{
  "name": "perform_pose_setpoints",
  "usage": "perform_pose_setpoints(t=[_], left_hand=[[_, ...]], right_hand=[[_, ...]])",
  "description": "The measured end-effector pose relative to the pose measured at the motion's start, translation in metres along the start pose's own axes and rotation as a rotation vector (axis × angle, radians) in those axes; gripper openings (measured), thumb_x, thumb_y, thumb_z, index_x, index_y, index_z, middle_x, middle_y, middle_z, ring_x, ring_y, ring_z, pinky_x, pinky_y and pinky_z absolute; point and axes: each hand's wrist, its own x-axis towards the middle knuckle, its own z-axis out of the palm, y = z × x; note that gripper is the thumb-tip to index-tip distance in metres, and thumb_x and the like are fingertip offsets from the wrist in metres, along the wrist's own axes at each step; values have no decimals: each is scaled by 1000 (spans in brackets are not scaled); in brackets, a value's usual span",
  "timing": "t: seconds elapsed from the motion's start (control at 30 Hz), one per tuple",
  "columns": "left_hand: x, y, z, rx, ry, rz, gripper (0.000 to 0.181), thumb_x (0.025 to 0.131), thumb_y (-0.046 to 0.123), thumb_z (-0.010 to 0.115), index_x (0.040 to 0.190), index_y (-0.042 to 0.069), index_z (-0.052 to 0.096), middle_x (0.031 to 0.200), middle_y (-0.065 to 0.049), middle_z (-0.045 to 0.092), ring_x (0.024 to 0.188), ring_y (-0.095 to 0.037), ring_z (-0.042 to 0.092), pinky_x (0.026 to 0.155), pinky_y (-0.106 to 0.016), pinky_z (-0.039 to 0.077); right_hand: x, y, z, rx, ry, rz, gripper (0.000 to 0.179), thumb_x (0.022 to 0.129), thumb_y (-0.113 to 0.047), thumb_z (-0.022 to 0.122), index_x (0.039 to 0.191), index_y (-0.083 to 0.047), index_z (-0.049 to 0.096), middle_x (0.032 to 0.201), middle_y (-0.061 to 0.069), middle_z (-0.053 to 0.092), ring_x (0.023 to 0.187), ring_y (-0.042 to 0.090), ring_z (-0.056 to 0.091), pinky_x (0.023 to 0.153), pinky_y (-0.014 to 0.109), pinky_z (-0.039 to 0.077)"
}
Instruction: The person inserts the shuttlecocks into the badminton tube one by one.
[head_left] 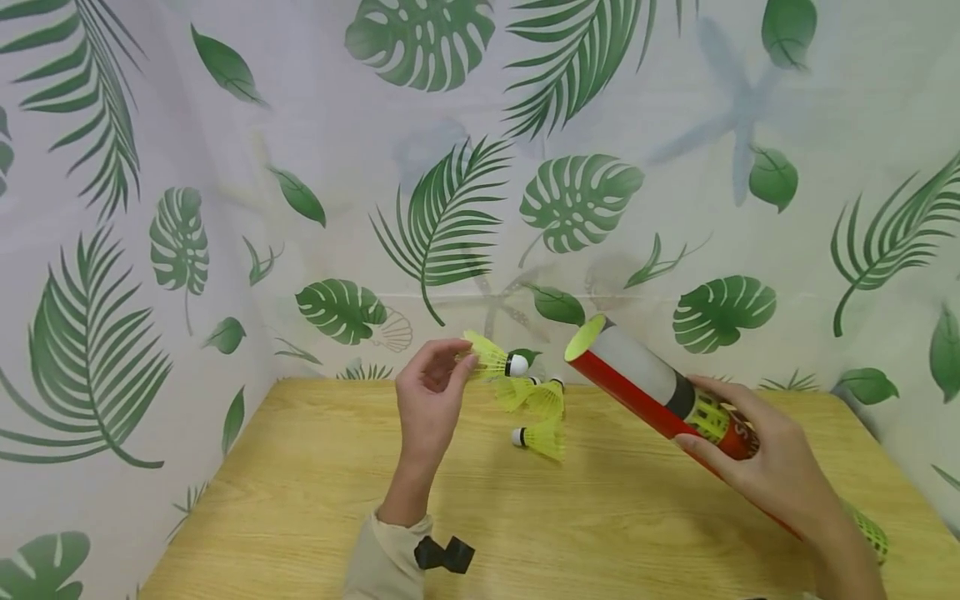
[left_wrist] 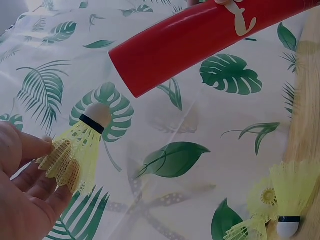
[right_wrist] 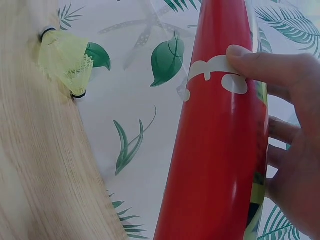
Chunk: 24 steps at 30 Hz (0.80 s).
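Note:
My left hand (head_left: 429, 400) pinches a yellow shuttlecock (head_left: 489, 357) by the edge of its skirt, above the back of the table. Its white cork with a black band points right, toward a long red and grey tube (head_left: 637, 375). Around the middle of this tube my right hand (head_left: 772, 458) is wrapped, thumb on the red side in the right wrist view. The tube tilts, its round open mouth (head_left: 585, 337) raised to the left, a short gap from the cork. My right wrist hides part of its lower end.
Several more yellow shuttlecocks lie on the wooden table (head_left: 300, 500); one (head_left: 542, 438) is nearer, others (head_left: 546, 400) sit together at the back edge. A pale leaf-printed cloth (head_left: 465, 275) hangs behind and at the sides.

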Motion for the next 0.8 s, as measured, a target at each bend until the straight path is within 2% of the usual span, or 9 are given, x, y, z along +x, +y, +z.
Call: perform_pose_setpoints(t=[0.47,0.8], left_hand=[[16,8,39,-20,-49,56,11,93,-2,74,103,-4,72,95,-16,72,82,-28,73,78,-30,60],[13,5,50,27,-82,109,9,94,2,73,103,-2,74,96,-14,74,84,-29,73,79,-35,61]], right_hand=[[3,-2,2,15,4,-54,75,75,-8,93,142,-22,62,121,-12,63,91,6,54,69,11,45],[4,-1,4,-11,-16,-80,77,74,-8,94,142,-24,61,122,-6,64,90,4,54,68,12,45]])
